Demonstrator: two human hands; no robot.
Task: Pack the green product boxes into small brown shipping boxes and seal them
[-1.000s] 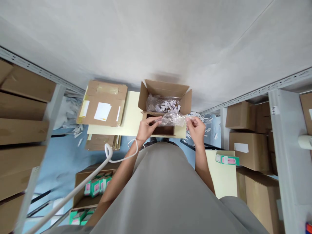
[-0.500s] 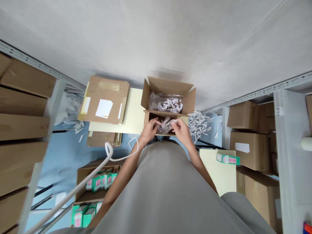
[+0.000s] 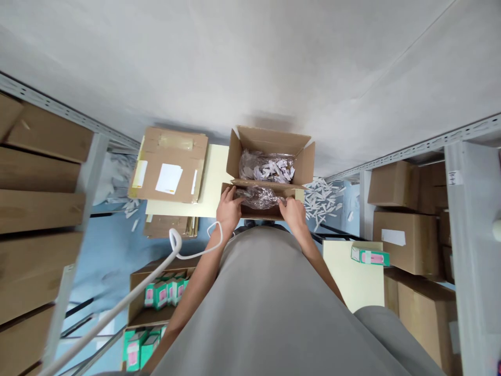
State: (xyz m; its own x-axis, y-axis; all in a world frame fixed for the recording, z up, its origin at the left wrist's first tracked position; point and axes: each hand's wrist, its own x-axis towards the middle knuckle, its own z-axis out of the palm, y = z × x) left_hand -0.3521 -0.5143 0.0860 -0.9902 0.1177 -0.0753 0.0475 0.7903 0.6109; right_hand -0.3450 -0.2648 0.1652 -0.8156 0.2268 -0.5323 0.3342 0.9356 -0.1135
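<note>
Crinkled clear plastic wrap (image 3: 259, 198) stretches between my two hands, over the near part of an open cardboard box (image 3: 270, 213). My left hand (image 3: 229, 210) is closed at the wrap's left end, beside the box's left edge, with the thumb pointing inward. At the other end my right hand (image 3: 293, 213) pinches the wrap near the right side. Just beyond stands a second open carton (image 3: 270, 137) with its flaps up. White paper strips (image 3: 276, 169) and more clear plastic lie inside it.
Flattened cartons (image 3: 182, 156) are stacked on a cream tabletop (image 3: 215, 167) at left. A white curved tube (image 3: 133, 295) crosses the lower left, near a carton of green boxes (image 3: 161, 295). Shelves of cartons (image 3: 403, 240) flank both sides. Paper strips (image 3: 323, 201) lie at right.
My hands have moved apart, the left one outward to the left. The bunched plastic wrap is now spread wider and lies lower over the near box.
</note>
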